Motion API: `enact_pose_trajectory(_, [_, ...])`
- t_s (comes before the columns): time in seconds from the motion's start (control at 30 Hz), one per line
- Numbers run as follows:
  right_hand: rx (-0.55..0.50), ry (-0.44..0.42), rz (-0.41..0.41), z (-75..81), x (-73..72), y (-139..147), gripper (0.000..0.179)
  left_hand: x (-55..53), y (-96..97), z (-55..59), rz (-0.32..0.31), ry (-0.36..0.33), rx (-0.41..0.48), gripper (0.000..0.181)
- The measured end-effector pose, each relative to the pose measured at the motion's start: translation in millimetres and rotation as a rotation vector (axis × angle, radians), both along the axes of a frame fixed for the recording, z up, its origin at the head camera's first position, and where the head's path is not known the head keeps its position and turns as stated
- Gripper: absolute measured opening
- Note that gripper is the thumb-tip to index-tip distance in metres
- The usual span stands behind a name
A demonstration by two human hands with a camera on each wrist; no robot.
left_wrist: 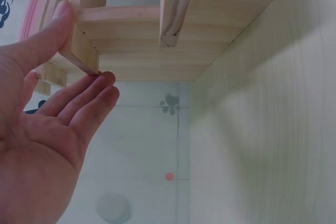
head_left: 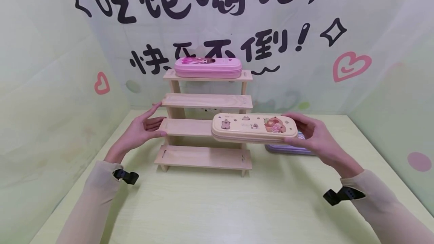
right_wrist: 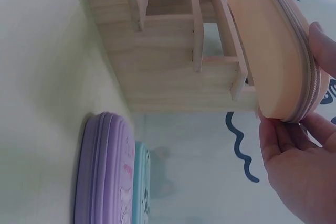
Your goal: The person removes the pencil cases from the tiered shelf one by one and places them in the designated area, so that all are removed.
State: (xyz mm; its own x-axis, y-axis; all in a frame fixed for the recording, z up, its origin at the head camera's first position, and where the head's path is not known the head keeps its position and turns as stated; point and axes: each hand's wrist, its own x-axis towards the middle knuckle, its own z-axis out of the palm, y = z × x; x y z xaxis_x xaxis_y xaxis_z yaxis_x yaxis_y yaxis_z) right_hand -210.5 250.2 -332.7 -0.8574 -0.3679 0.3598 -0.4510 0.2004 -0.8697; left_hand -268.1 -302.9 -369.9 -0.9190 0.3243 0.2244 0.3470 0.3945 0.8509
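Observation:
A cream zippered pencil case [head_left: 251,128] with printed pictures is held level in front of a four-step wooden stand [head_left: 203,157], overlapping its third step from the top. My right hand [head_left: 312,134] grips the case's right end, thumb on the near side and fingers round the far side. The right wrist view shows that hand [right_wrist: 302,161] at the rounded, zippered end of the case [right_wrist: 275,51]. At the stand's left side, my left hand [head_left: 142,129] holds the end of a step, thumb on its front edge and fingertips at its end [left_wrist: 79,51].
A pink pencil case [head_left: 208,67] lies on the stand's top step. A purple pencil case [head_left: 288,149] rests on the table [head_left: 217,206] behind my right hand, with a teal case [right_wrist: 140,182] beside it. Printed cloth walls [head_left: 383,86] enclose the table's back and sides.

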Motion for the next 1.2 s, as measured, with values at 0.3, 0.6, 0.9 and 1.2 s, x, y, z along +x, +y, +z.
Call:
enact_pose_trajectory(0.3, [0.002, -0.024, 0.016, -9.6, 11.0, 25.4, 0.066, -0.4, -0.3, -0.6, -0.001, 0.002, -0.003, 0.103])
enact_pose_trajectory(0.6, [-0.031, -0.040, 0.062, -15.3, 24.2, 53.2, 0.066, -3.2, -0.3, -0.9, -0.008, 0.007, 0.007, 0.103])
enact_pose_trajectory(0.9, [0.009, -0.020, 0.040, -17.1, 32.5, 74.6, 0.065, -4.0, -1.0, -0.3, -0.013, 0.007, 0.006, 0.103])
enact_pose_trajectory(1.2, [0.015, -0.052, 0.052, -23.3, 39.6, 100.4, 0.064, -5.1, -0.6, -0.3, -0.018, 0.007, 0.012, 0.103])
